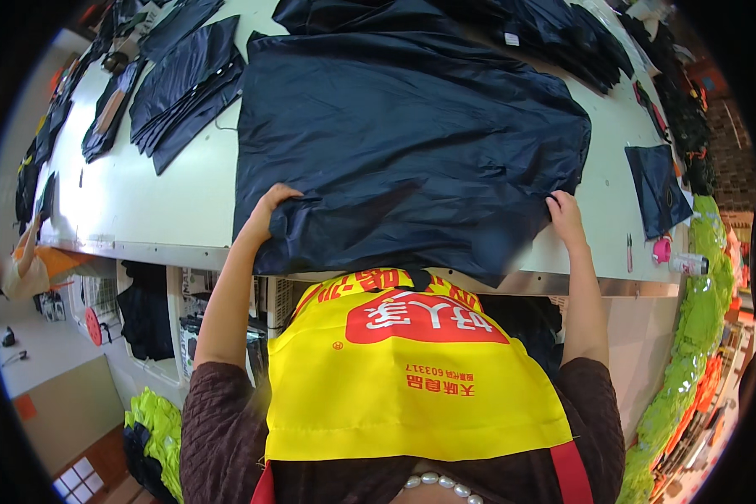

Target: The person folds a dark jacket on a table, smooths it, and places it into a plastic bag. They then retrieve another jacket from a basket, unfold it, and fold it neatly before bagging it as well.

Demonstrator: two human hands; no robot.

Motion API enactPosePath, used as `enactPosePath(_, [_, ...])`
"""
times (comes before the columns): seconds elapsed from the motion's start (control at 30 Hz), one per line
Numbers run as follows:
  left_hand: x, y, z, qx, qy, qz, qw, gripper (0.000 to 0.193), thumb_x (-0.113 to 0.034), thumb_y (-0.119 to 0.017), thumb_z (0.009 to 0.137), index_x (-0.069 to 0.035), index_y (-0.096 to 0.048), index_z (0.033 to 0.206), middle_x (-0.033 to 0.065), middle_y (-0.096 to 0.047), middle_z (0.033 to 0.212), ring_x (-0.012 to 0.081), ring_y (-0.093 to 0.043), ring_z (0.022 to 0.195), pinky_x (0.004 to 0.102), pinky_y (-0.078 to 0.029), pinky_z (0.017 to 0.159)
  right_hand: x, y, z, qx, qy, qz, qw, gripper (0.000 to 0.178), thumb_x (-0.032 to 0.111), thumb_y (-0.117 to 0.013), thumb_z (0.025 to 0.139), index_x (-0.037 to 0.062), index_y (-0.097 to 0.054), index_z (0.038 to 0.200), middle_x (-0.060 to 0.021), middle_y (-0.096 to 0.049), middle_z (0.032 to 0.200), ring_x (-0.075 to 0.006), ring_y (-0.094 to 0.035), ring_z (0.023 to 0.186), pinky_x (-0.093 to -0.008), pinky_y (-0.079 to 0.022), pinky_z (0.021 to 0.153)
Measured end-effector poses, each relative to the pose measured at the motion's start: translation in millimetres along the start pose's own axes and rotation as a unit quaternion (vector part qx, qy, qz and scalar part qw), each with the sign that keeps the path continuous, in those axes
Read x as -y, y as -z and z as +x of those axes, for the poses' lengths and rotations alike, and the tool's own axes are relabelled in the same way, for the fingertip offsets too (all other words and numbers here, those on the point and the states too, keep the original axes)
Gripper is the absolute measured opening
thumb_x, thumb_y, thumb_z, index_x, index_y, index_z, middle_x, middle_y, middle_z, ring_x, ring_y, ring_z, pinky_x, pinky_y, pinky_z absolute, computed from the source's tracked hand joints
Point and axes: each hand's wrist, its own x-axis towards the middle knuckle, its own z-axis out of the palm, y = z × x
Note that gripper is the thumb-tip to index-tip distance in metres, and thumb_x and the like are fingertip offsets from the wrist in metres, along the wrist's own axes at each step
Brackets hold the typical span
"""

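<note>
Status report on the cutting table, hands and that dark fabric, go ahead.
Left hand grips the near left edge of the navy fabric piece. Right hand grips its near right edge. Fabric lies spread on the white table, near edge overhanging. Nothing between the hands.

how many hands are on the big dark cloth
2. The left hand grips the cloth at its near left edge, and the right hand grips its near right edge, both by the table front. No other hands show on it.
</note>
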Motion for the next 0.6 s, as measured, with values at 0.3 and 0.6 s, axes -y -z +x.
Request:
enactPosePath(0.3, [-36,-17,20,-0.048,0.166,-0.401,0.899,0.037,0.001,-0.061,0.082,-0.006,-0.048,0.116,-0.0012,-0.053,0.106,0.0082,-0.052,0.096,0.0197,-0.043,0.083,17,-15,-9,-0.106,-0.039,-0.215,0.97,0.029,0.015,-0.055,0.085,0.0031,-0.058,0.111,-0.0189,-0.058,0.109,-0.0364,-0.051,0.104,-0.0456,-0.04,0.088])
enactPosePath(0.6, [-18,-8,19,-0.293,0.056,-0.269,0.916,0.028,-0.001,-0.056,0.084,-0.005,-0.058,0.111,0.0028,-0.061,0.097,0.0097,-0.055,0.094,0.0227,-0.045,0.085,109,-52,-41,0.074,-0.094,-0.234,0.965,0.083,0.059,-0.054,0.08,0.0098,-0.027,0.142,-0.0205,-0.018,0.149,-0.0441,-0.017,0.135,-0.062,-0.018,0.102])
